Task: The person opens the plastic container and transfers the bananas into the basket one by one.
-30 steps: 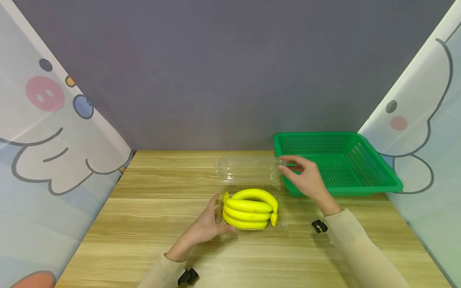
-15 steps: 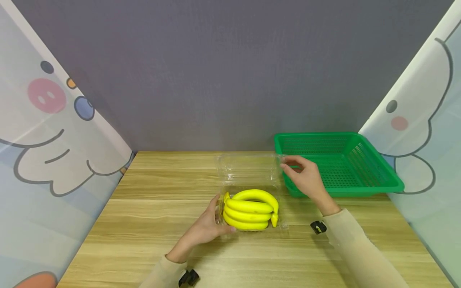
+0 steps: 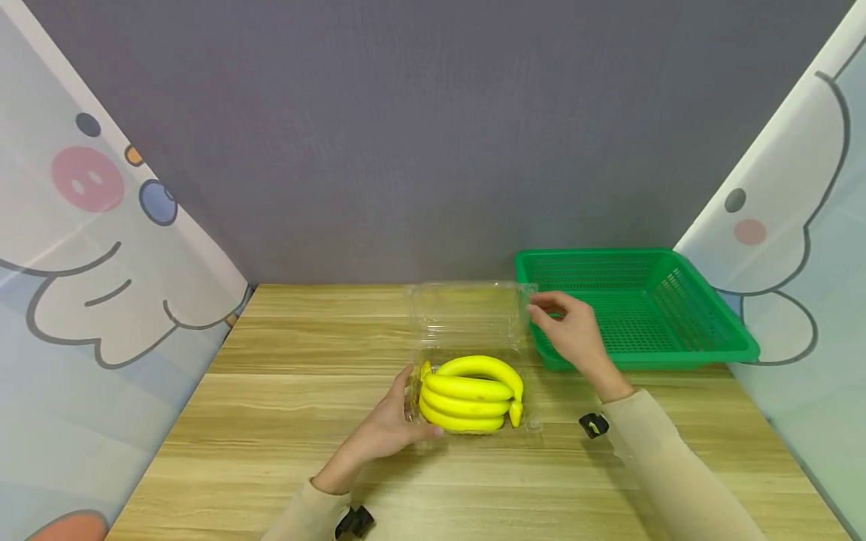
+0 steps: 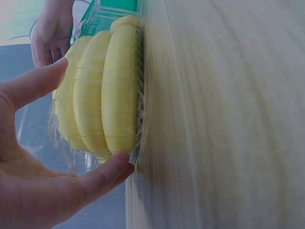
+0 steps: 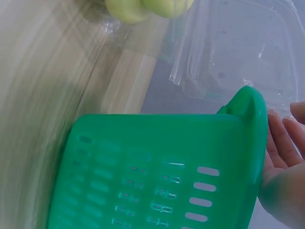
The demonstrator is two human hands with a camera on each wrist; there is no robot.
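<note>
A bunch of yellow bananas (image 3: 467, 406) lies in the base of a clear plastic clamshell container (image 3: 532, 426) on the wooden table. Its transparent lid (image 3: 467, 309) is raised at the back, hinged behind the fruit. My left hand (image 3: 387, 430) holds the container's left end, thumb at the near corner; in the left wrist view its digits span the end wall beside the bananas (image 4: 88, 95). With thumb and fingers, my right hand (image 3: 573, 332) pinches the lid's right edge. In the right wrist view the green basket partly covers that hand (image 5: 288, 181) beside the lid (image 5: 243, 52).
A green perforated plastic basket (image 3: 710, 355) stands at the back right, just behind and beside my right hand. A grey wall (image 3: 379, 150) rises at the table's back edge. Cartoon-printed panels flank the wooden table (image 3: 284, 346) on both sides.
The lid has tilted up a little, its far edge now higher in view, with my right hand still at its right edge. The left hand and bananas stay in place.
</note>
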